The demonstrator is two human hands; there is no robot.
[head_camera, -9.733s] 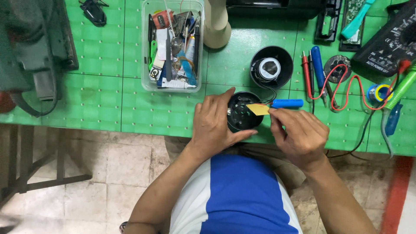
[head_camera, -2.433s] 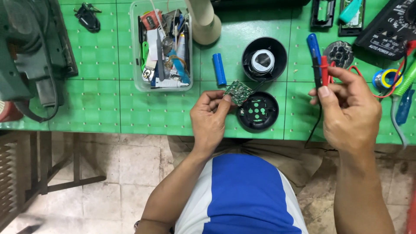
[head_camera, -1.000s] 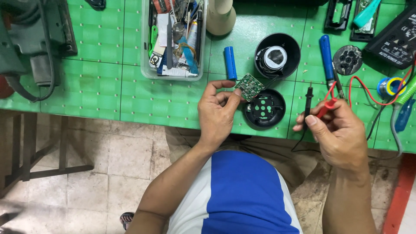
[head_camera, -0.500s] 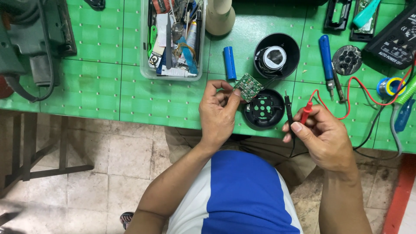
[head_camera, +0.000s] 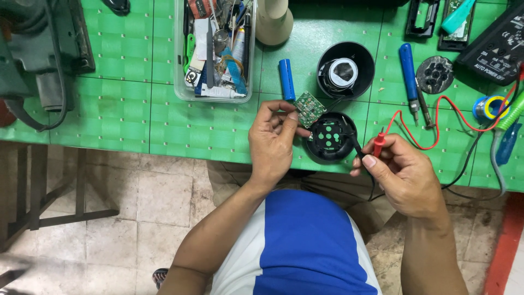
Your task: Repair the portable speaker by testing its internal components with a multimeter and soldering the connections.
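My left hand pinches a small green circuit board by its edge, just above a round black cover with green dots that lies at the table's front edge. In my right hand I grip a red test probe and a black test probe together. Their tips point up and left, toward the cover and the board. Red and black leads trail right toward a black multimeter.
A blue cylindrical battery and a black cup-shaped housing lie behind the board. A clear tub of tools stands at the back, a blue screwdriver and a solder reel to the right. A grey machine fills the left.
My right hand picked up the probes from the right side and brought them left to the black cover. My left hand kept holding the circuit board.
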